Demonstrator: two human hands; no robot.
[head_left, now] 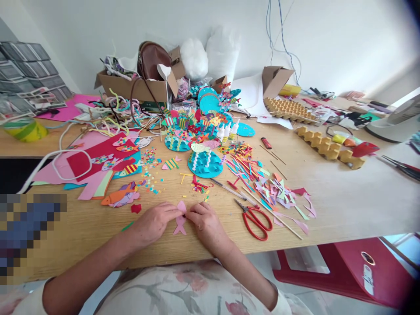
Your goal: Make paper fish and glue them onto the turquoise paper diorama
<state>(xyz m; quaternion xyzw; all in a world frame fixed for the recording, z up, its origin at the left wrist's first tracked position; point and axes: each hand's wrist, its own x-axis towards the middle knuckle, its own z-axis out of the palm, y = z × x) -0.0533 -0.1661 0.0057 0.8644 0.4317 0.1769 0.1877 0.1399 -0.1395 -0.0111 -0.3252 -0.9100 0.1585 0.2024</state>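
Observation:
A small pink paper fish cutout [180,221] lies near the front edge of the wooden table [344,201]. My left hand [153,223] and my right hand [205,223] both pinch it from either side, fingertips meeting at its top. Red-handled scissors [255,217] lie shut on the table just right of my right hand. An orange paper fish [114,197] lies to the left, past my left hand.
Coloured paper scraps [278,190], wooden skewers [272,212], teal discs with paper fish [205,164], egg-carton pieces [330,146] and a cardboard box with a brown bag [144,85] crowd the table. A red plastic stool [354,271] stands at lower right.

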